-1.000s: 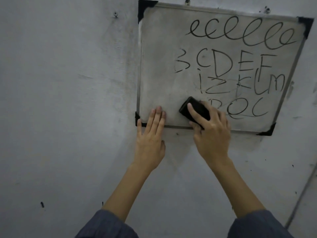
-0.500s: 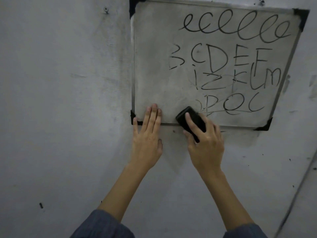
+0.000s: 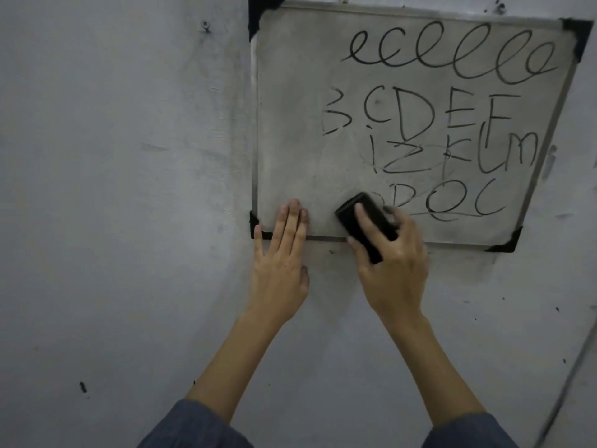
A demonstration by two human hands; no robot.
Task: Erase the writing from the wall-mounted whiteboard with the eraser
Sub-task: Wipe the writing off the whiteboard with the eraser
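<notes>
A small whiteboard (image 3: 290, 124) with black corner caps hangs on the grey wall. Its left part is wiped to a smeared grey. Black writing (image 3: 452, 118) fills the right part: loops on top, then rows of letters, the lowest row partly smudged. My right hand (image 3: 394, 273) grips a black eraser (image 3: 352, 211) and presses it on the board's bottom edge, just left of the lowest row. My left hand (image 3: 281, 263) lies flat with straight fingers over the board's lower left corner.
The grey wall (image 3: 129, 189) around the board bears dark smudges and a screw (image 3: 205, 25) at upper left. A thin line or cable (image 3: 568, 383) runs down the wall at lower right.
The eraser slid down from the lowest row to the bottom edge and now sits slightly higher again. My left hand has stayed on the lower left corner. The camera view has shifted slightly.
</notes>
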